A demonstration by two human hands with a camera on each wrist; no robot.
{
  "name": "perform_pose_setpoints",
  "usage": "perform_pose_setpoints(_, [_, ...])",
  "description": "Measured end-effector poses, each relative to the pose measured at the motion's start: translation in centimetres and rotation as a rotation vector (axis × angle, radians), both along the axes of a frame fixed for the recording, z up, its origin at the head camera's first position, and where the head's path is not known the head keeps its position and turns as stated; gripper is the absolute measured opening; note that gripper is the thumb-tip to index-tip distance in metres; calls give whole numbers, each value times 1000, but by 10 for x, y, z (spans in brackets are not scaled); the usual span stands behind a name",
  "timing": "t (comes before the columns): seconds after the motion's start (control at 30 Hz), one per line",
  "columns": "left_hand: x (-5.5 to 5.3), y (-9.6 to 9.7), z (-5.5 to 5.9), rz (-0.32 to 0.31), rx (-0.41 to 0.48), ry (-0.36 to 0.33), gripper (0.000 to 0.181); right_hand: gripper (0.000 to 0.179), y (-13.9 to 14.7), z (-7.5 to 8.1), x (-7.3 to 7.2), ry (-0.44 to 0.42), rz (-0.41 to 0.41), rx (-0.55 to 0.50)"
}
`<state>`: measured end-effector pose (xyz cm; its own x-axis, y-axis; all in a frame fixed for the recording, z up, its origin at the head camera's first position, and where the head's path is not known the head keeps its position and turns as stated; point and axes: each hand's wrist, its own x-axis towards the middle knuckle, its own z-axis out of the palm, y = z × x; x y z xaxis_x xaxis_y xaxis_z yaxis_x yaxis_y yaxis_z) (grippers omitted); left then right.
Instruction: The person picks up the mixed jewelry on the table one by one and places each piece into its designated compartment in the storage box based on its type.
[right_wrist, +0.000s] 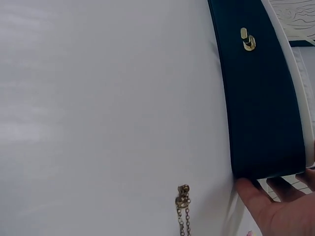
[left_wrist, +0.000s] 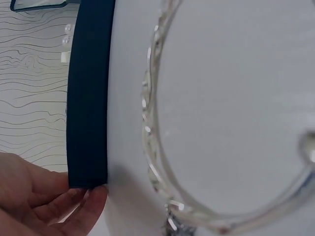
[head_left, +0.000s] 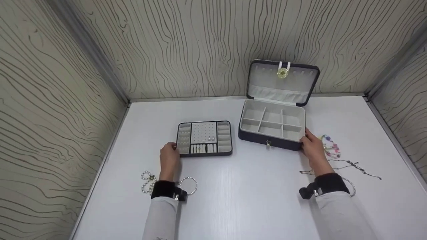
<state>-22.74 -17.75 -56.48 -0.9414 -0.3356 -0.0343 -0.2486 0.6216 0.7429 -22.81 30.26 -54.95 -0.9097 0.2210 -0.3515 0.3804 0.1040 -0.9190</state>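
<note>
In the head view, my left hand holds the left front corner of a shallow jewelry tray. The tray lies flat, with side compartments, a perforated panel bearing a pair of pearl earrings, and ring slots. My right hand grips the right front corner of a dark jewelry box. Its lid stands up, showing six-part bare compartments below. From the left wrist, thumb and fingers pinch the tray's end. In the right wrist view, a thumb touches the box's lower corner, with other fingers along its side.
Left of the tray's front lie a pearl strand and a silver bangle. Beside my right arm are a colourful bead bracelet, a thin chain necklace and another bangle. A patterned wall borders the table's back.
</note>
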Motion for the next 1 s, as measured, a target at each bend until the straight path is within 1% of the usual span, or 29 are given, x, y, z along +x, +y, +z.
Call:
perform_pose_setpoints(0.1, [3,2,0,-18,2,3,28,64,1,-1,3,-7,38,5])
perform_pose_setpoints(0.17, [4,5,2,-24,8,8,31,64,3,-2,4,-12,62,10])
perform_pose_setpoints(0.2, [4,7,2,-26,-5,15,33,64,3,-2,5,-15,74,8])
perform_pose_setpoints(0.27, [4,13,2,-33,-54,50,38,64,4,-2,6,-20,94,2])
perform_pose_setpoints(0.33, [5,22,3,-40,-85,105,42,64,5,-2,6,-23,108,-2])
perform_pose_setpoints(0.4, [6,31,4,-58,-124,167,41,64,6,-3,6,-21,122,-13])
perform_pose_setpoints(0.43, [7,37,5,-76,-120,189,40,65,7,-3,7,-16,129,-18])
perform_pose_setpoints(0.5, [8,49,9,-116,-83,208,40,65,8,-3,8,-7,144,-20])
perform_pose_setpoints(0.57, [9,62,13,-169,-45,201,39,65,10,-3,9,2,156,-26])
perform_pose_setpoints(0.7, [12,89,22,-293,43,186,38,64,10,-3,11,13,178,-37])
perform_pose_setpoints(0.8, [15,107,26,-384,94,182,37,64,8,-3,12,27,198,-51])
perform_pose_setpoints(0.87, [16,118,27,-435,128,165,38,64,6,-3,12,34,209,-54])
perform_pose_setpoints(0.93, [16,129,28,-470,163,138,40,64,4,-3,13,39,212,-58])
perform_pose_setpoints(1.0, [17,137,28,-488,181,114,40,65,2,-3,15,38,206,-57])
